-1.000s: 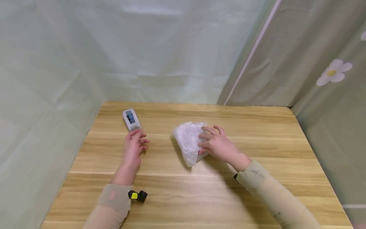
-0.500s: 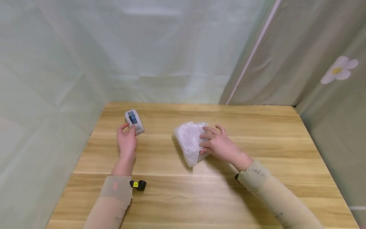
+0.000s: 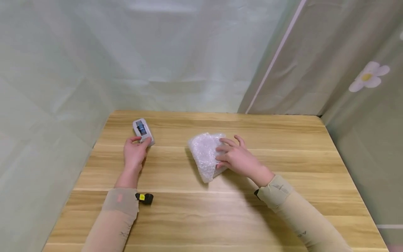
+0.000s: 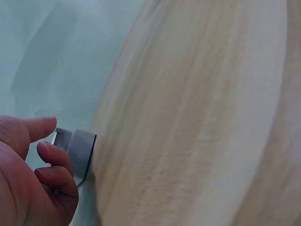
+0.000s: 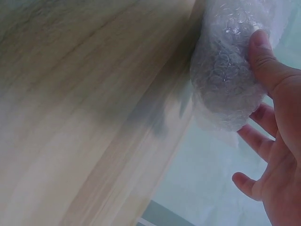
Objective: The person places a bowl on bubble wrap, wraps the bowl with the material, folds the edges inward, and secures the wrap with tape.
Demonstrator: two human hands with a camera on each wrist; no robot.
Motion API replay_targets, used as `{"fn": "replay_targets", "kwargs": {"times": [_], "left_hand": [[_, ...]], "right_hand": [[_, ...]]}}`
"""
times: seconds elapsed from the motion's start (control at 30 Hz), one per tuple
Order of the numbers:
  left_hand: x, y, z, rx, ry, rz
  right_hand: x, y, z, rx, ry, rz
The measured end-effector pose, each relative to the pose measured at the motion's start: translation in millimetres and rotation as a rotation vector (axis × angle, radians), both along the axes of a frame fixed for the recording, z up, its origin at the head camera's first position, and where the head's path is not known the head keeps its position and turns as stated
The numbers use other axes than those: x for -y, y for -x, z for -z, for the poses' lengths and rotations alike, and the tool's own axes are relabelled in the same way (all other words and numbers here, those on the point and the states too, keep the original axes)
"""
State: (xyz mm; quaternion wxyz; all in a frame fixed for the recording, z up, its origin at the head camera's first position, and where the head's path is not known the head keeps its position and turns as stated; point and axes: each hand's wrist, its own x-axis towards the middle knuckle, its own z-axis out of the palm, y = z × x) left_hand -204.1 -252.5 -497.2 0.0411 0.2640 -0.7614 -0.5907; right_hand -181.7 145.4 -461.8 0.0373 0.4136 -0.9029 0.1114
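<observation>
On the table's far left lies a small grey-white plastic device [image 3: 143, 132] with a dark window on top; its exact kind is unclear. My left hand [image 3: 134, 153] grips its near end, thumb on the right side and fingers on the left. In the left wrist view, the device's grey end [image 4: 80, 153] shows beyond my curled fingers. A bubble-wrapped package [image 3: 204, 154] rests near the middle of the table. My right hand [image 3: 244, 161] holds its right side. In the right wrist view, the thumb presses on the bubble wrap [image 5: 228, 80] and other fingers lie behind it; the contents are hidden.
The wooden table [image 3: 201, 220] has pale curtains [image 3: 176, 70] behind it and at both sides. A small black camera [image 3: 145, 198] is strapped at the left cuff.
My left hand has moved to the left, from beside the device's near end to a grip around it. My right hand stays on the bubble-wrapped package.
</observation>
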Motion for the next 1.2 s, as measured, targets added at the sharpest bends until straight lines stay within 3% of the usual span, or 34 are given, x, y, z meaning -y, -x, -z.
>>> {"fn": "replay_targets", "kwargs": {"times": [0.23, 0.3, 0.5, 0.67, 0.97, 1.2], "left_hand": [[4.8, -0.3, 6.3, 0.002, 0.016, -0.008], [6.9, 0.4, 7.0, -0.014, -0.033, -0.032], [10.8, 2.5, 8.0, -0.039, -0.306, -0.115], [9.0, 3.8, 6.8, -0.002, -0.352, -0.145], [4.7, 11.0, -4.3, 0.08, -0.536, -0.176], [2.9, 11.5, -9.2, 0.08, -0.545, -0.161]], "right_hand": [[3.2, -3.0, -3.1, 0.014, -0.019, 0.014], [4.9, -2.3, -3.8, 0.01, -0.021, 0.01], [6.6, -1.2, -3.6, 0.014, -0.028, 0.003], [6.4, -0.2, -4.2, 0.026, -0.036, 0.005], [4.8, 4.2, -9.3, 0.007, -0.072, 0.018], [5.5, 5.1, -8.8, 0.018, -0.064, 0.013]]}}
